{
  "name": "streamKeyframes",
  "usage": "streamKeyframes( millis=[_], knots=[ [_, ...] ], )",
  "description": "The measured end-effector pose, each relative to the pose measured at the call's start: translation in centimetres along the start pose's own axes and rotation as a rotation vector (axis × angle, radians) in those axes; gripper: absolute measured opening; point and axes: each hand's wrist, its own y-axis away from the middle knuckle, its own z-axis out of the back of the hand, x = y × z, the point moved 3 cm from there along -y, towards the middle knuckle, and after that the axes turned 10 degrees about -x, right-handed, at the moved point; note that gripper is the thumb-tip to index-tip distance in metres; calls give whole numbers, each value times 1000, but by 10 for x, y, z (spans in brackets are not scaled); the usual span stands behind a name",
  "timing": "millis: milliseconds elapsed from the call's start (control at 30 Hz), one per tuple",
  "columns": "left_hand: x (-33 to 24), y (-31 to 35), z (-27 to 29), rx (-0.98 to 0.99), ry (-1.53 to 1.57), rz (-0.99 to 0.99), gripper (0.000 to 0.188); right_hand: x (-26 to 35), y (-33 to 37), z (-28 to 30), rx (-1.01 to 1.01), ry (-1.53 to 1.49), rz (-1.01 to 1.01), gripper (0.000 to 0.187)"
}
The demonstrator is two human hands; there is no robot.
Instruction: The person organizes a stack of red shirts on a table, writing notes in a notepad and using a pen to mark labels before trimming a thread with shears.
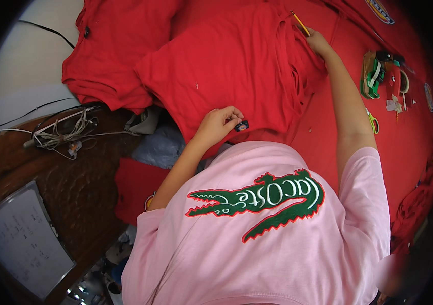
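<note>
A stack of red cloth pieces (216,66), with several folded layers along its right side, lies in front of me. My left hand (220,123) rests at its near edge, thumb and fingers bent together at a small dark label (242,126) on the cloth. My right arm reaches forward to the far right of the stack. There my right hand (318,42) is closed round a yellow pencil (300,23), which points up and left. The fingers lie against the cloth layers, and some of them are hidden.
More red cloth (115,56) lies at the left. On the red-covered table to the right are yellow-green scissors (373,122) and a green tape dispenser (372,81) among small items. Bundled cables (64,129) and a whiteboard (26,239) are at the left.
</note>
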Motion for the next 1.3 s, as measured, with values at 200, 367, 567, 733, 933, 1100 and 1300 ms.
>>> streamKeyframes(
  millis=[200, 367, 567, 733, 933, 1100, 1300],
  knots=[
    [7, 6, 2, 5, 63, 64, 13, 84, 28, -14, -83, 520, 222, 46],
    [8, 1, 10, 58, 221, 122, 14, 90, 19, 7, 66, 843, 216, 38],
    [11, -81, 90, -274, 165, -102, 16, 23, 32, 39, 44, 248, 183, 27],
    [13, -160, 170, -501, -425, -161, 44, 13, 70, 45, -111, 15, 209, 19],
    [39, -194, 189, -303, -570, 61, 87, 14, 111, 73, 121, -141, -81, 12],
    [31, -194, 191, -257, -741, 183, 105, -16, 132, 113, -356, -171, 102, 20],
    [34, -184, 202, -104, -618, 214, 102, 7, 162, 134, -505, -433, 31, 43]
  ],
)
